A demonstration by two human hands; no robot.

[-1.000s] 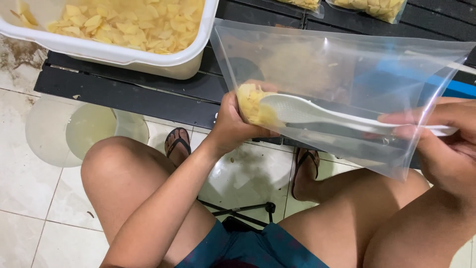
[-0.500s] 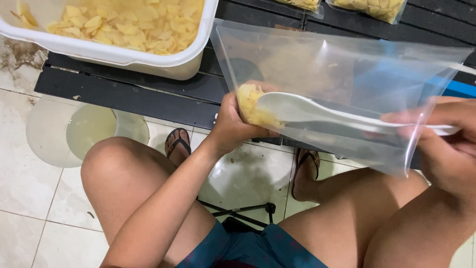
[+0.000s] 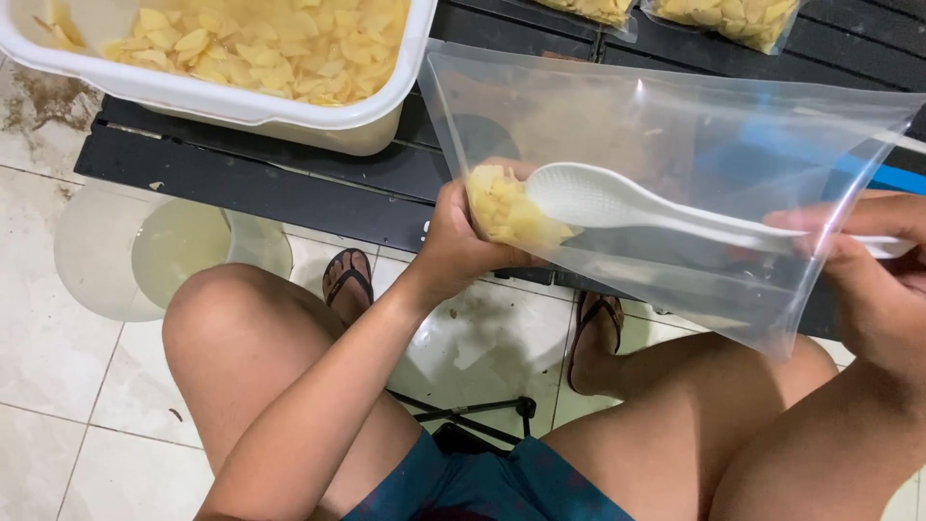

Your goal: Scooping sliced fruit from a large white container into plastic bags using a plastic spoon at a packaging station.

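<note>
My left hand (image 3: 461, 241) grips the closed bottom corner of a clear plastic bag (image 3: 675, 135), cupping a small heap of pale yellow chips (image 3: 502, 207) inside it. The bag lies sideways with its mouth toward my right hand (image 3: 873, 280). That hand holds the handle of a white plastic spoon (image 3: 617, 201), which reaches into the bag with its bowl resting next to the chips. A white tub (image 3: 241, 101) full of the same yellow chips stands on the dark slatted table (image 3: 289, 183) at the upper left.
Two filled clear bags of chips (image 3: 719, 14) lie at the table's far edge. A round clear bowl (image 3: 145, 256) sits on the tiled floor at left. My bare knees and sandalled feet are below the table edge, with a small black stand (image 3: 463, 415) between them.
</note>
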